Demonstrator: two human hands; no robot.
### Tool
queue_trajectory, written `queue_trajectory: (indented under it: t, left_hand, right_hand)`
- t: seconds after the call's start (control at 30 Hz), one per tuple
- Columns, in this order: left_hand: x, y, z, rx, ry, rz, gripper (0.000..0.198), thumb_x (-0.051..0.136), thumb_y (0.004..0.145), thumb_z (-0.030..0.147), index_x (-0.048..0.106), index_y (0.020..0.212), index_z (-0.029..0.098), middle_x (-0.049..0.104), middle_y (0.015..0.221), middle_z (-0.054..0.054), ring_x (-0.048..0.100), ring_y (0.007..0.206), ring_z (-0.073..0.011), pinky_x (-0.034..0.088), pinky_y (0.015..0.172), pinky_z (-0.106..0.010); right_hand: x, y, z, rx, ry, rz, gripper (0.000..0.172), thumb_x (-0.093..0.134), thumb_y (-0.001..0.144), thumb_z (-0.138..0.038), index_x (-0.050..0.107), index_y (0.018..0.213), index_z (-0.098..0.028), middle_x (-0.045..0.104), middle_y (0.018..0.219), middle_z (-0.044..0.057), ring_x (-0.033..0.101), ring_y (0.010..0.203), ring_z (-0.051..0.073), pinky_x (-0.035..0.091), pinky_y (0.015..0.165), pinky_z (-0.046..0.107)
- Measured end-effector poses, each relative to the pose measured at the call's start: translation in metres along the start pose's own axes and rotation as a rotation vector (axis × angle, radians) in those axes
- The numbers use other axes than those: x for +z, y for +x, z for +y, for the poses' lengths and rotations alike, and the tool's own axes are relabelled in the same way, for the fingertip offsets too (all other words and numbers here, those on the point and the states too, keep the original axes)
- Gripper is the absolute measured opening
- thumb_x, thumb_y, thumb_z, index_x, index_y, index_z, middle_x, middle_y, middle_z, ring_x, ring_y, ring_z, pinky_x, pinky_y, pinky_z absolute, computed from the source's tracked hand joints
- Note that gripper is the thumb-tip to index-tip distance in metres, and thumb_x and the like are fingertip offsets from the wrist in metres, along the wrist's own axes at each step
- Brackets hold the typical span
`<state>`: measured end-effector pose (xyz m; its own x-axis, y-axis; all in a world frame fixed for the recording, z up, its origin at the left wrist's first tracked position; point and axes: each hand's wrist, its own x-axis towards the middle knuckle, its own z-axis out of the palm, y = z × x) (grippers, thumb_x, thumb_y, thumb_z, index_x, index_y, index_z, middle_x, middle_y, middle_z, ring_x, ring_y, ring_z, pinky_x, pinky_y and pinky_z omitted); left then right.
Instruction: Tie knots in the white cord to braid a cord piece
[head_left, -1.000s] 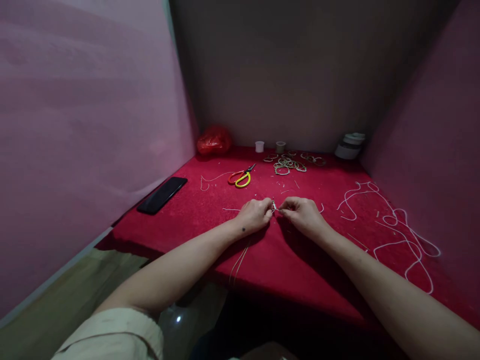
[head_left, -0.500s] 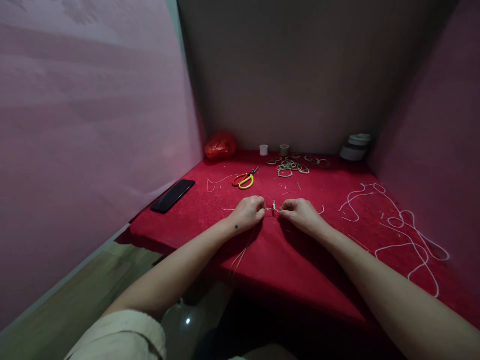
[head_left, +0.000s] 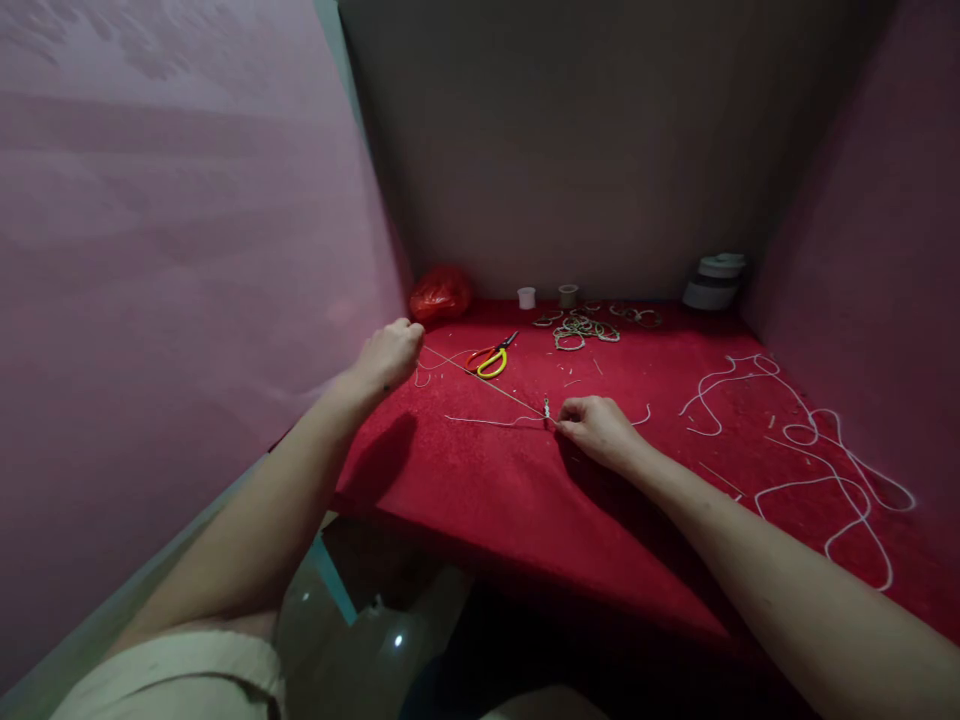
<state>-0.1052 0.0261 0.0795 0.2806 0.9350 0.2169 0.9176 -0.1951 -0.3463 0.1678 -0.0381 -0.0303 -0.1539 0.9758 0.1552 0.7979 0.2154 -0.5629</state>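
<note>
My left hand [head_left: 392, 352] is raised at the left of the red cloth, its fingers closed on a thin tan cord [head_left: 480, 379]. The cord runs taut and slanting down to a small knotted piece [head_left: 547, 408] at the middle of the table. Just right of that piece, my right hand [head_left: 592, 425] pinches the cords close to the knot. A loose white cord end [head_left: 487, 422] lies leftward from the knot, and another short white end [head_left: 643, 416] shows beyond the right hand. What exactly sits between the right fingertips is hidden.
Scissors [head_left: 491, 359] with red and yellow handles lie behind the taut cord. Finished-looking cord loops [head_left: 581, 330] and two small spools [head_left: 527, 298] are at the back. Also there are a red plastic bag [head_left: 440, 292], a white-lidded container [head_left: 714, 283] and a long white cord [head_left: 825, 480] at right.
My left hand has moved up and to the left from beside the knot, drawing the tan cord out straight. The right hand stays at the knot. The phone is now hidden behind my left arm.
</note>
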Motion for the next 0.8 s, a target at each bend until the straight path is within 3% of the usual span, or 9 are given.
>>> queue_trajectory:
  t: [0.1, 0.17, 0.23, 0.33, 0.43, 0.5, 0.6, 0.8]
  left_hand:
    - [0.004, 0.014, -0.007, -0.063, 0.014, -0.088, 0.03, 0.034, 0.082, 0.015, 0.059, 0.098, 0.014, 0.055, 0.101, -0.016, 0.058, 0.082, -0.0231, 0.041, 0.065, -0.032]
    - [0.007, 0.012, 0.007, -0.054, -0.03, -0.116, 0.032, 0.034, 0.081, 0.013, 0.06, 0.101, 0.013, 0.055, 0.103, -0.017, 0.059, 0.08, -0.0228, 0.042, 0.064, -0.032]
    - [0.009, 0.002, 0.032, 0.063, -0.205, -0.045, 0.03, 0.039, 0.08, 0.014, 0.06, 0.101, 0.017, 0.058, 0.102, -0.012, 0.058, 0.08, -0.0185, 0.042, 0.067, -0.029]
    - [0.011, -0.02, 0.078, 0.35, -0.544, -0.028, 0.02, 0.046, 0.08, 0.016, 0.063, 0.09, 0.017, 0.064, 0.087, -0.004, 0.058, 0.077, -0.0119, 0.042, 0.069, -0.022]
    - [0.016, -0.037, 0.117, 0.485, -0.665, -0.008, 0.019, 0.047, 0.081, 0.019, 0.065, 0.088, 0.017, 0.066, 0.083, -0.004, 0.059, 0.075, -0.012, 0.043, 0.069, -0.022]
    - [0.021, -0.044, 0.133, 0.546, -0.678, -0.023, 0.021, 0.048, 0.081, 0.021, 0.065, 0.093, 0.019, 0.067, 0.087, -0.004, 0.061, 0.078, -0.0132, 0.044, 0.071, -0.023]
    - [0.029, -0.049, 0.147, 0.52, -0.566, 0.009, 0.027, 0.042, 0.085, 0.025, 0.061, 0.105, 0.022, 0.068, 0.092, -0.005, 0.063, 0.081, -0.0176, 0.046, 0.069, -0.027]
    - [0.029, -0.039, 0.163, 0.48, -0.37, -0.063, 0.029, 0.033, 0.088, 0.026, 0.059, 0.1, 0.018, 0.068, 0.084, -0.011, 0.065, 0.076, -0.0248, 0.047, 0.065, -0.035]
  right_hand:
    - [-0.001, 0.001, 0.001, 0.002, 0.01, -0.005, 0.02, 0.048, 0.07, -0.02, 0.067, 0.071, -0.017, 0.065, 0.066, 0.006, 0.056, 0.062, 0.016, 0.035, 0.057, 0.025]
    - [-0.002, 0.002, 0.001, 0.009, 0.013, -0.005, 0.02, 0.048, 0.07, -0.02, 0.067, 0.07, -0.018, 0.065, 0.064, 0.005, 0.057, 0.062, 0.015, 0.035, 0.057, 0.024]
    - [-0.003, 0.002, 0.001, 0.015, 0.023, 0.0, 0.02, 0.047, 0.069, -0.018, 0.067, 0.071, -0.018, 0.066, 0.066, 0.005, 0.057, 0.063, 0.016, 0.036, 0.057, 0.024]
    - [-0.004, 0.002, 0.002, 0.018, 0.04, -0.003, 0.023, 0.046, 0.066, -0.013, 0.067, 0.074, -0.017, 0.067, 0.069, 0.005, 0.058, 0.064, 0.015, 0.036, 0.058, 0.024]
    - [-0.006, 0.003, 0.0, 0.042, 0.062, 0.011, 0.02, 0.047, 0.064, -0.012, 0.064, 0.072, -0.016, 0.066, 0.069, 0.005, 0.057, 0.062, 0.014, 0.037, 0.057, 0.023]
    - [-0.009, 0.003, -0.001, 0.077, 0.106, 0.023, 0.016, 0.049, 0.063, -0.012, 0.062, 0.072, -0.016, 0.065, 0.067, 0.004, 0.056, 0.059, 0.013, 0.037, 0.055, 0.022]
    - [-0.013, 0.003, -0.002, 0.127, 0.222, 0.02, 0.013, 0.048, 0.063, -0.011, 0.057, 0.07, -0.016, 0.06, 0.055, 0.001, 0.053, 0.052, 0.012, 0.036, 0.051, 0.021]
    - [-0.016, 0.002, -0.002, 0.205, 0.391, 0.002, 0.008, 0.045, 0.072, -0.021, 0.051, 0.069, -0.018, 0.054, 0.046, -0.002, 0.047, 0.039, 0.01, 0.032, 0.04, 0.02]
